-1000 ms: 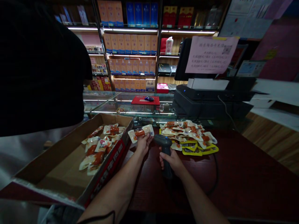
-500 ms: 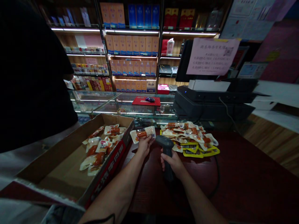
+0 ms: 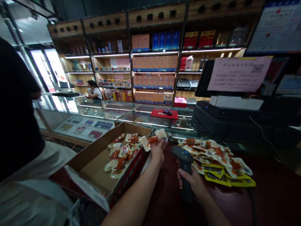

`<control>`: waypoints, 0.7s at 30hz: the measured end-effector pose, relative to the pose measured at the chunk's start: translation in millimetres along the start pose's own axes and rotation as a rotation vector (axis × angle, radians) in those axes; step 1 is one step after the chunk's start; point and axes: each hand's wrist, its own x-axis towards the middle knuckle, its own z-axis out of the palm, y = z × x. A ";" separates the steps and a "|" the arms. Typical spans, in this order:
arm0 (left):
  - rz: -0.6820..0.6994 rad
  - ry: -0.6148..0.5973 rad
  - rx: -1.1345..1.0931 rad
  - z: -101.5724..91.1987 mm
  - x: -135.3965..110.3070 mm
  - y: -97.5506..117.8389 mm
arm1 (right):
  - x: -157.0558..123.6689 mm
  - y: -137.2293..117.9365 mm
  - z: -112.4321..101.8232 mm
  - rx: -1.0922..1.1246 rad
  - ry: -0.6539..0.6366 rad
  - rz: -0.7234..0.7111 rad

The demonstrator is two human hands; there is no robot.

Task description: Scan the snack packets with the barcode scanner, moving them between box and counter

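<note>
My left hand [image 3: 158,151] grips a vacuum-packed sausage [image 3: 153,139], held tilted beside the right rim of a cardboard box [image 3: 94,175]. Several more sausage packs [image 3: 121,157] lie loose in that box. My right hand [image 3: 191,179] is wrapped round the handle of a dark barcode scanner [image 3: 184,160], its head turned toward the left hand and a small blue light on top. To the right of the scanner, a pile of sausage packs [image 3: 216,150] lies on the dark red table, with yellow-edged packs [image 3: 219,175] underneath.
A glass display counter [image 3: 108,113] runs behind the box, with a mouse [image 3: 167,112] on a red mat. A monitor with a pink notice [image 3: 240,75] stands at the right. One person in dark clothing [image 3: 18,110] stands close at left; another person [image 3: 95,91] is farther back.
The view has swung left and up, showing more shop. My left hand has tilted the sausage pack and holds it closer to the box's rim. The scanner stays in my right hand.
</note>
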 end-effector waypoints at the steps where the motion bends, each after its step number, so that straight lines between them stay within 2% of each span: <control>1: 0.057 0.043 -0.040 4.9 3.9 10.5 | -0.5 -4.0 1.4 -0.007 -0.009 -0.005; 5: 0.218 0.254 -0.170 16.1 22.1 51.4 | -2.8 -20.3 7.8 -0.037 -0.033 -0.008; 10: 0.248 0.462 -0.231 7.8 38.6 77.2 | -5.6 -33.0 18.7 -0.055 -0.062 -0.037; 15: 0.252 0.444 -0.217 -2.9 40.9 79.6 | -4.3 -31.0 26.0 -0.045 -0.072 -0.054; 21: 0.202 0.359 -0.132 3.2 31.9 73.3 | -2.7 -22.5 24.3 -0.032 -0.067 -0.061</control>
